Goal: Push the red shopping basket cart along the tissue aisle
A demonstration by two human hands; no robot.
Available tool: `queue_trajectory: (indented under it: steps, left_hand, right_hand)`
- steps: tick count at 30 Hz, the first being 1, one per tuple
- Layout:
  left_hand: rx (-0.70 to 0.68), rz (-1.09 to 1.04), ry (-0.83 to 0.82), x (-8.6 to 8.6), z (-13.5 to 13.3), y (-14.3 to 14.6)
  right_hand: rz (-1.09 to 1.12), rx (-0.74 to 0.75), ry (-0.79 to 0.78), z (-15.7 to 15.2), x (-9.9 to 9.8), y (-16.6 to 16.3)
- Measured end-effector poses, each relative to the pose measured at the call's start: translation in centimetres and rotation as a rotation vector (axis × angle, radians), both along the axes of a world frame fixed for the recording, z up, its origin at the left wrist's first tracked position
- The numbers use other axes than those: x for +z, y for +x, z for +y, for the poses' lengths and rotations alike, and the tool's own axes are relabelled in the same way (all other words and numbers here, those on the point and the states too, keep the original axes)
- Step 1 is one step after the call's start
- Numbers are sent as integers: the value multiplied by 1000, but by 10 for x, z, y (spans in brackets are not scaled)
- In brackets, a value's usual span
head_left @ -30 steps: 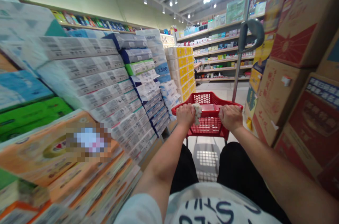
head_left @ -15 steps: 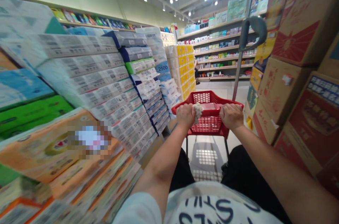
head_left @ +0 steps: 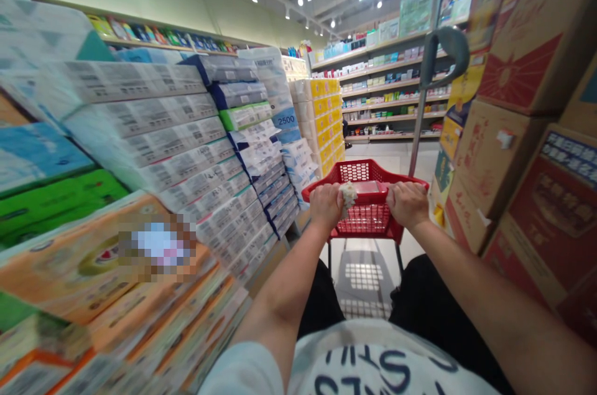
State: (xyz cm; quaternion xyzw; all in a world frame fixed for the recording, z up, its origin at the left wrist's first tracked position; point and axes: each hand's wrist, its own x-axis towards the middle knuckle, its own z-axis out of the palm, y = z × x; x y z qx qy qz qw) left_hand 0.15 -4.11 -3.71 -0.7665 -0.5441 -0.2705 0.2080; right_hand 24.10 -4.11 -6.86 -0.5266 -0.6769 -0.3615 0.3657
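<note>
A red shopping cart [head_left: 368,216] stands in front of me in a store aisle. My left hand [head_left: 326,203] is closed round the left part of its handle and also pinches a crumpled white tissue [head_left: 347,194]. My right hand [head_left: 407,203] is wrapped round the right part of the same handle. Both forearms stretch forward from my body. A flat pinkish item [head_left: 368,186] lies inside the basket; I cannot make out what it is.
Stacks of packaged tissue [head_left: 186,152] line the left side, close to my left arm. Brown and red cardboard cartons [head_left: 522,134] are piled on the right. A grey metal pole [head_left: 422,102] stands by the cart. Shelves of products [head_left: 387,96] cross the far end.
The cart and I have moved a little forward along the aisle. Both hands keep the same grip on the handle.
</note>
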Motion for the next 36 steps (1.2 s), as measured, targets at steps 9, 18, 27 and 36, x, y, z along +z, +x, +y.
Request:
queue_trajectory:
  steps: [9,18,27,36]
  left_hand:
    - [95,-25,-43,9,8,7]
    - [70,-23,-22,8,1,6]
    - [52,-35,-44,7,-1,4]
    - [114,-51,-82,15,8,11]
  right_hand:
    - [-32,-20,44,0,0,1]
    - [1,21,13,-2,0,1]
    - [32,46,-10,-1,0,1]
    - [6,26,10,-3,0,2]
